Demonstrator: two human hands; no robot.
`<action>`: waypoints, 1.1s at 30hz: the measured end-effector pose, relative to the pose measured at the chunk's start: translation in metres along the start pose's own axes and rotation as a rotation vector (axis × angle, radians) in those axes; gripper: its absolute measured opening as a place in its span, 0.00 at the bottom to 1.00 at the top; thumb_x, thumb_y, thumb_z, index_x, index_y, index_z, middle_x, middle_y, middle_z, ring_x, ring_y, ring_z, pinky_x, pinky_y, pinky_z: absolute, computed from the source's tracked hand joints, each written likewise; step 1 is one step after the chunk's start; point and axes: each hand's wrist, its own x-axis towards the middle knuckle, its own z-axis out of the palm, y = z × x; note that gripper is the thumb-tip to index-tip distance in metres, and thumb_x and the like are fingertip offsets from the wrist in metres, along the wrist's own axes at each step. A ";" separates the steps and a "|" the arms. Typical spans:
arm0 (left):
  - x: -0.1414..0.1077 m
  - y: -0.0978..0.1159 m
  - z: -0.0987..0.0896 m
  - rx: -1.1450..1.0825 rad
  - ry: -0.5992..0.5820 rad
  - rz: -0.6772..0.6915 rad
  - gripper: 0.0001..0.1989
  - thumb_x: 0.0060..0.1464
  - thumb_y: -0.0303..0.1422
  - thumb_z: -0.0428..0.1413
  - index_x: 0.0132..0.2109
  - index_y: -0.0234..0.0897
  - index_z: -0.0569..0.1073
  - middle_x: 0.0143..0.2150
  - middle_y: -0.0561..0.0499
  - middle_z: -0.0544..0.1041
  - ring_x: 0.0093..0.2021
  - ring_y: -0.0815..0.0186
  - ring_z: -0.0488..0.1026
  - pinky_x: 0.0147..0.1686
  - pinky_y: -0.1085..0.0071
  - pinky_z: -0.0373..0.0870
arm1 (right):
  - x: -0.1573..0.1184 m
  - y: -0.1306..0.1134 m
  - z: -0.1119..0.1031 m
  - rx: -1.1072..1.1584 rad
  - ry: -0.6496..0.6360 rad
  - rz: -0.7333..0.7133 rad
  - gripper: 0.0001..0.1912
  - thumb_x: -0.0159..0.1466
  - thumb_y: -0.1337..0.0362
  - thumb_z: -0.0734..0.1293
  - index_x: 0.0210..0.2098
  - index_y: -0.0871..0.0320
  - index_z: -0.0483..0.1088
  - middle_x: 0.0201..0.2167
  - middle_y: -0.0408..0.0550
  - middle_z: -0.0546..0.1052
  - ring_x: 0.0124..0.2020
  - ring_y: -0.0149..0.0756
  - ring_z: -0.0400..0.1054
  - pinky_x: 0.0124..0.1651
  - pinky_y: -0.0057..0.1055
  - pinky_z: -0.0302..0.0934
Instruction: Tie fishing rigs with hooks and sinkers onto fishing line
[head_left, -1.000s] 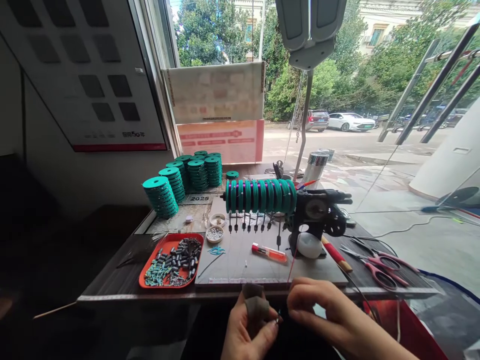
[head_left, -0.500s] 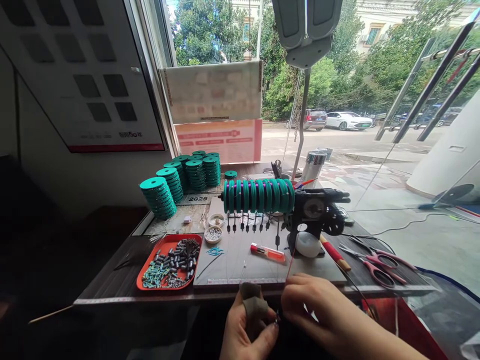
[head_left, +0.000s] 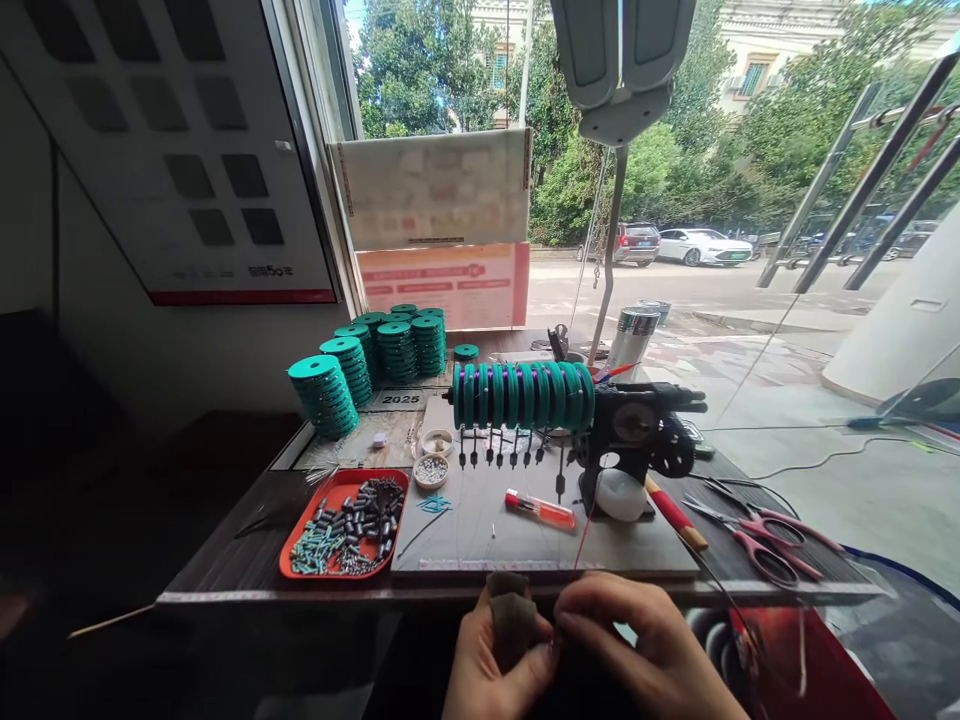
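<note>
My left hand [head_left: 495, 660], below the table's front edge, pinches a small shiny piece [head_left: 552, 646] between thumb and fingers; its exact kind is too small to tell. An olive-brown cloth [head_left: 513, 622] wraps around the fingers of that hand. My right hand [head_left: 637, 635] is closed in a pinch just right of the left fingertips. A thin red line [head_left: 585, 535] runs down from the winding device [head_left: 630, 425] to the right fingers. Green foam spools [head_left: 525, 395] sit in a row on its shaft, with small dark weights hanging beneath.
An orange-red tray [head_left: 289, 560] holds dark weights and small fittings. Stacked green spools [head_left: 322, 400] stand at the back left. A small dish [head_left: 430, 471] of beads and a red-capped tube [head_left: 541, 508] lie on the grey board [head_left: 465, 550]. Scissors [head_left: 765, 540] rest at the right.
My right hand has moved left, its fingertips now close to those of my left hand. My left hand keeps its pinch and the cloth. The whole view has shifted slightly.
</note>
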 end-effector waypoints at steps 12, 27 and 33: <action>-0.004 0.000 -0.002 -0.150 -0.009 -0.241 0.10 0.29 0.20 0.54 0.25 0.34 0.73 0.22 0.57 0.69 0.27 0.69 0.63 0.29 0.74 0.58 | 0.003 -0.006 0.002 0.026 -0.006 -0.036 0.12 0.60 0.59 0.66 0.25 0.58 0.74 0.22 0.43 0.74 0.24 0.30 0.67 0.27 0.22 0.58; 0.001 -0.001 -0.001 -0.256 -0.123 -0.221 0.13 0.37 0.36 0.66 0.27 0.31 0.75 0.22 0.54 0.68 0.23 0.74 0.60 0.24 0.76 0.55 | 0.006 -0.010 0.003 -0.008 -0.005 -0.075 0.12 0.61 0.59 0.65 0.25 0.59 0.74 0.21 0.44 0.74 0.23 0.30 0.68 0.27 0.21 0.59; 0.003 -0.010 0.004 -0.574 -0.054 -0.385 0.11 0.30 0.30 0.69 0.23 0.33 0.75 0.21 0.54 0.71 0.23 0.74 0.66 0.26 0.77 0.60 | -0.007 -0.003 0.001 0.052 0.094 -0.009 0.13 0.61 0.57 0.63 0.28 0.58 0.74 0.24 0.46 0.74 0.26 0.33 0.68 0.28 0.25 0.61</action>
